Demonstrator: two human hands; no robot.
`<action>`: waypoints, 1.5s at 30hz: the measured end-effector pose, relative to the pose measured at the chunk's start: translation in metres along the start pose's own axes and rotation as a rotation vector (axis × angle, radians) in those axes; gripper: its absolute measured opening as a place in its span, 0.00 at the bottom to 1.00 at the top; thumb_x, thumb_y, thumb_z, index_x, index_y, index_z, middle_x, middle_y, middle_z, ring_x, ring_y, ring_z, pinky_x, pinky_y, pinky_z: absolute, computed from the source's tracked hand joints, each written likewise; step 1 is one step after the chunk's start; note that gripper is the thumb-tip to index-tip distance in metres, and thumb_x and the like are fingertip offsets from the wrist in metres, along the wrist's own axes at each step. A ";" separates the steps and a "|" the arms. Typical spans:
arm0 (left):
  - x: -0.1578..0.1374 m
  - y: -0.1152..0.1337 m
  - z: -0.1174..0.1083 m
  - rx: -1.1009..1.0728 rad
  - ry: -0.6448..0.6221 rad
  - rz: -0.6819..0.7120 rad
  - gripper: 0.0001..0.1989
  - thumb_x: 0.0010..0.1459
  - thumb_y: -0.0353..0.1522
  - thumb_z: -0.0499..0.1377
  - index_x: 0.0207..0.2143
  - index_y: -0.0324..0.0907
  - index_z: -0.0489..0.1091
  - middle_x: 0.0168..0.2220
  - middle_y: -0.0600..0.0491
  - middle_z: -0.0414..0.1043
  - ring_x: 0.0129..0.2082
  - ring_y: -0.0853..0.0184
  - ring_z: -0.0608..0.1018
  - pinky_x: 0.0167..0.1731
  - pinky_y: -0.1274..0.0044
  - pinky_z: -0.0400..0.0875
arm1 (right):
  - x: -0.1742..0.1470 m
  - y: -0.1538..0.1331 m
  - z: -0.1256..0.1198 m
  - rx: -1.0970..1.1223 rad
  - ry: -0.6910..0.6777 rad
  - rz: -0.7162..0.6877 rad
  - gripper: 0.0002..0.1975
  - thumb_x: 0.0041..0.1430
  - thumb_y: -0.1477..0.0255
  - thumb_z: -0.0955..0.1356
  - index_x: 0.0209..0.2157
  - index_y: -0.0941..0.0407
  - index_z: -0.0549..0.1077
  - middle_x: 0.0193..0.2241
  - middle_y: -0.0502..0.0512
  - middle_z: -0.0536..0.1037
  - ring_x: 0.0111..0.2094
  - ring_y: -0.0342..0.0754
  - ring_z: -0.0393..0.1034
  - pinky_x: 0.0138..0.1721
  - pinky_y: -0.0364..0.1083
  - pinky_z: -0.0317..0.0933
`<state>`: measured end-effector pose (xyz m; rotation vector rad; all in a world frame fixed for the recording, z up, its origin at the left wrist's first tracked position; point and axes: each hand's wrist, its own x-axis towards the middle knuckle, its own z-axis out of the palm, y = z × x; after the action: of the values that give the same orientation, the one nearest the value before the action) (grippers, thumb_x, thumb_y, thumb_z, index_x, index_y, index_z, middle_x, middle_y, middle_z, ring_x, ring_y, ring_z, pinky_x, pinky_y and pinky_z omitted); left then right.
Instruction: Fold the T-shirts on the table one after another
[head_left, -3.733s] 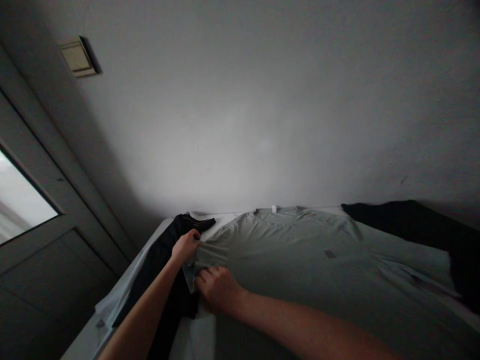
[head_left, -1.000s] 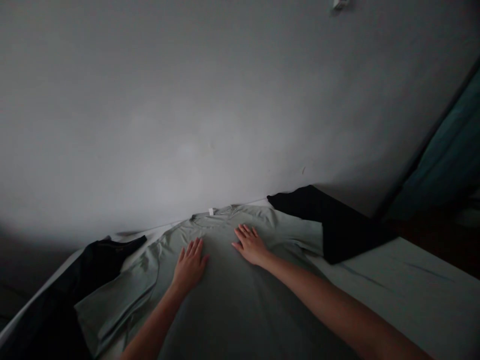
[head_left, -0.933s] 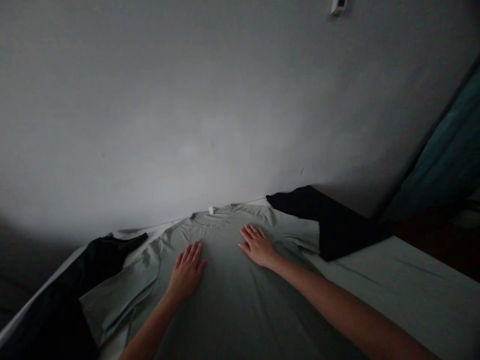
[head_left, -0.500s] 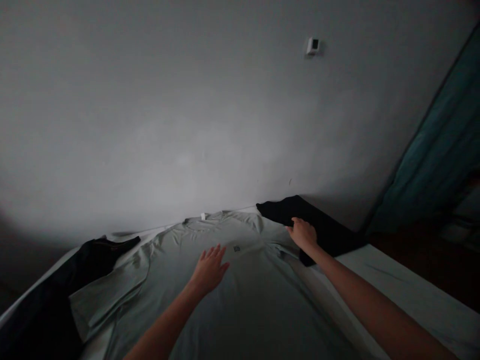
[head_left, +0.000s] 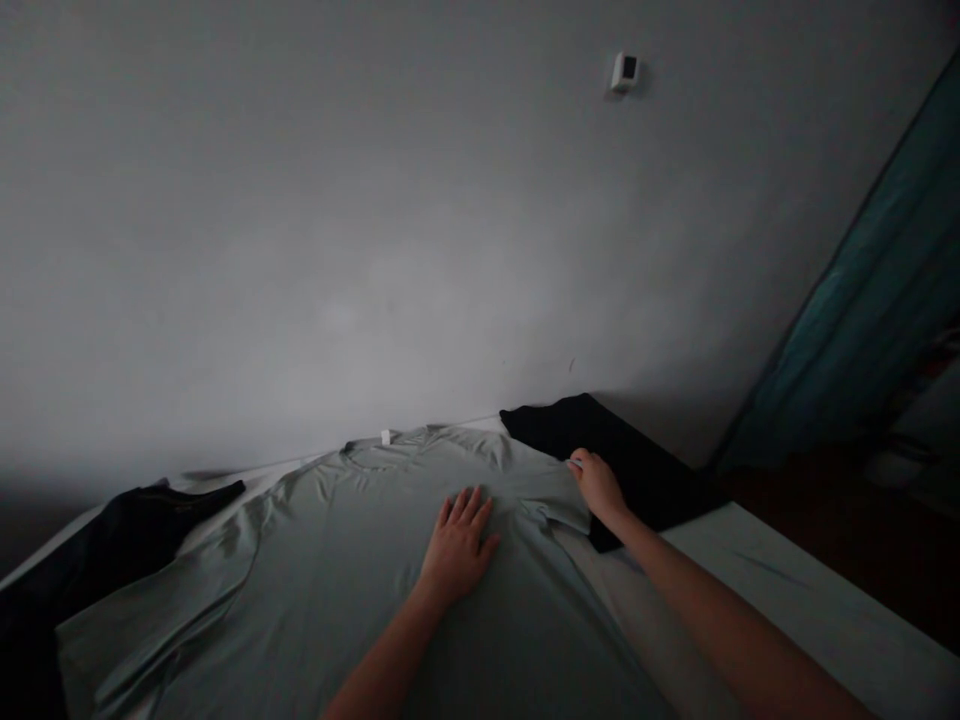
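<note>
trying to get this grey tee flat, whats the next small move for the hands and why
Probably draw the right hand outward with the sleeve edge it pinches, since small folds show in the grey t-shirt near that sleeve, beside the black garment. The left hand lies flat on the chest and can anchor it.

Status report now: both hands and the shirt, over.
Left hand flat on grey T-shirt. Right hand pinching its sleeve edge. Black garment lies under that sleeve, touching.
</note>
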<state>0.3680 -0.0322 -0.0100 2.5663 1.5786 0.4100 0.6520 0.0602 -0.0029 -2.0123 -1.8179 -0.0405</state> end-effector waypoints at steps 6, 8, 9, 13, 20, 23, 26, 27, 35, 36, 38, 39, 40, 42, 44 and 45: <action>0.009 -0.003 -0.008 -0.043 -0.028 0.025 0.27 0.62 0.46 0.50 0.62 0.53 0.58 0.67 0.52 0.54 0.66 0.54 0.57 0.62 0.56 0.55 | -0.007 -0.021 -0.007 -0.248 0.035 -0.066 0.11 0.63 0.68 0.65 0.44 0.56 0.72 0.42 0.63 0.74 0.42 0.56 0.72 0.37 0.48 0.63; 0.023 -0.007 -0.019 -0.042 -0.037 0.014 0.21 0.62 0.42 0.52 0.57 0.51 0.66 0.60 0.51 0.66 0.60 0.56 0.66 0.57 0.60 0.64 | 0.004 -0.033 -0.007 -0.208 0.028 -0.156 0.11 0.62 0.69 0.66 0.45 0.58 0.72 0.43 0.64 0.75 0.46 0.58 0.70 0.42 0.49 0.62; 0.033 -0.011 -0.024 -0.034 -0.035 0.001 0.18 0.63 0.39 0.51 0.54 0.50 0.69 0.56 0.51 0.71 0.56 0.58 0.71 0.54 0.63 0.67 | 0.012 -0.041 -0.004 -0.147 -0.007 -0.185 0.11 0.62 0.70 0.66 0.44 0.58 0.73 0.43 0.64 0.75 0.47 0.57 0.69 0.44 0.49 0.62; 0.075 -0.035 -0.039 0.015 0.025 -0.048 0.17 0.63 0.29 0.48 0.48 0.47 0.72 0.47 0.51 0.76 0.48 0.62 0.75 0.49 0.70 0.69 | 0.054 -0.074 0.015 0.065 -0.156 -0.217 0.09 0.62 0.73 0.65 0.41 0.60 0.75 0.42 0.63 0.77 0.46 0.51 0.71 0.47 0.45 0.61; 0.096 -0.067 -0.016 0.062 0.139 -0.139 0.11 0.62 0.31 0.52 0.45 0.43 0.69 0.48 0.47 0.70 0.50 0.59 0.71 0.49 0.67 0.66 | 0.123 -0.115 0.058 0.129 -0.260 -0.214 0.14 0.50 0.68 0.74 0.37 0.60 0.75 0.34 0.58 0.79 0.35 0.48 0.73 0.36 0.43 0.64; 0.095 -0.069 -0.006 0.060 0.167 -0.125 0.10 0.61 0.34 0.54 0.45 0.44 0.67 0.48 0.48 0.68 0.49 0.58 0.69 0.50 0.67 0.66 | 0.140 -0.124 0.071 0.144 -0.365 -0.241 0.14 0.44 0.67 0.76 0.32 0.58 0.75 0.25 0.51 0.75 0.28 0.45 0.69 0.29 0.41 0.61; 0.095 -0.071 -0.002 0.036 0.183 -0.144 0.11 0.62 0.36 0.54 0.46 0.44 0.66 0.48 0.48 0.67 0.49 0.59 0.68 0.51 0.66 0.65 | 0.149 -0.131 0.077 0.156 -0.499 -0.303 0.15 0.40 0.63 0.76 0.20 0.57 0.71 0.15 0.43 0.65 0.20 0.41 0.60 0.22 0.40 0.53; 0.096 -0.071 -0.001 0.027 0.191 -0.147 0.12 0.62 0.37 0.54 0.46 0.43 0.65 0.48 0.48 0.67 0.50 0.59 0.68 0.51 0.66 0.65 | 0.151 -0.132 0.078 0.162 -0.537 -0.326 0.17 0.40 0.61 0.76 0.17 0.56 0.69 0.13 0.42 0.61 0.18 0.40 0.56 0.21 0.40 0.51; 0.095 -0.075 0.005 0.003 0.208 -0.122 0.19 0.63 0.40 0.51 0.54 0.44 0.65 0.57 0.46 0.64 0.58 0.57 0.65 0.60 0.63 0.58 | 0.151 -0.128 0.080 0.224 -0.482 -0.423 0.17 0.48 0.58 0.71 0.20 0.56 0.67 0.17 0.42 0.63 0.22 0.42 0.58 0.25 0.40 0.50; 0.095 -0.075 0.005 0.001 0.203 -0.114 0.19 0.64 0.40 0.49 0.56 0.46 0.64 0.59 0.47 0.63 0.59 0.56 0.63 0.61 0.62 0.56 | 0.148 -0.126 0.080 0.225 -0.467 -0.419 0.16 0.48 0.58 0.71 0.22 0.56 0.68 0.18 0.43 0.66 0.23 0.42 0.60 0.25 0.41 0.51; 0.094 -0.075 0.006 -0.006 0.181 -0.113 0.21 0.65 0.41 0.46 0.58 0.52 0.64 0.62 0.50 0.61 0.63 0.55 0.60 0.63 0.57 0.52 | 0.140 -0.124 0.080 0.200 -0.409 -0.393 0.15 0.51 0.58 0.71 0.26 0.55 0.70 0.21 0.46 0.70 0.26 0.44 0.65 0.26 0.41 0.52; 0.094 -0.075 0.006 -0.011 0.167 -0.119 0.21 0.66 0.42 0.45 0.58 0.54 0.63 0.63 0.51 0.60 0.64 0.54 0.59 0.63 0.54 0.51 | 0.136 -0.124 0.080 0.161 -0.363 -0.380 0.14 0.53 0.58 0.70 0.28 0.55 0.71 0.23 0.48 0.73 0.27 0.46 0.67 0.27 0.41 0.53; 0.094 -0.075 0.006 -0.016 0.155 -0.128 0.22 0.66 0.43 0.44 0.59 0.56 0.62 0.65 0.51 0.59 0.64 0.53 0.58 0.62 0.51 0.49 | 0.131 -0.124 0.081 0.105 -0.310 -0.373 0.14 0.56 0.57 0.69 0.29 0.54 0.72 0.25 0.49 0.75 0.28 0.46 0.68 0.27 0.42 0.53; 0.094 -0.075 0.005 -0.023 0.140 -0.147 0.23 0.65 0.45 0.44 0.60 0.58 0.61 0.66 0.52 0.56 0.66 0.51 0.56 0.62 0.46 0.45 | 0.122 -0.126 0.082 -0.034 -0.209 -0.372 0.13 0.60 0.57 0.67 0.32 0.53 0.72 0.28 0.52 0.77 0.30 0.48 0.71 0.27 0.42 0.53; 0.094 -0.075 0.005 -0.031 0.137 -0.174 0.24 0.65 0.46 0.44 0.61 0.57 0.59 0.67 0.51 0.54 0.67 0.49 0.54 0.61 0.42 0.40 | 0.116 -0.128 0.083 -0.138 -0.149 -0.368 0.13 0.62 0.57 0.66 0.34 0.52 0.73 0.30 0.54 0.79 0.32 0.49 0.73 0.28 0.43 0.54; 0.094 -0.075 0.005 -0.036 0.139 -0.191 0.25 0.64 0.46 0.44 0.62 0.55 0.58 0.67 0.50 0.54 0.67 0.48 0.53 0.61 0.41 0.39 | 0.114 -0.128 0.083 -0.159 -0.135 -0.352 0.13 0.62 0.57 0.66 0.33 0.52 0.73 0.30 0.55 0.79 0.32 0.50 0.73 0.28 0.43 0.54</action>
<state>0.3453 0.0859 -0.0153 2.3784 1.8247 0.6018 0.5245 0.2014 -0.0069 -1.8073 -2.3023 -0.1616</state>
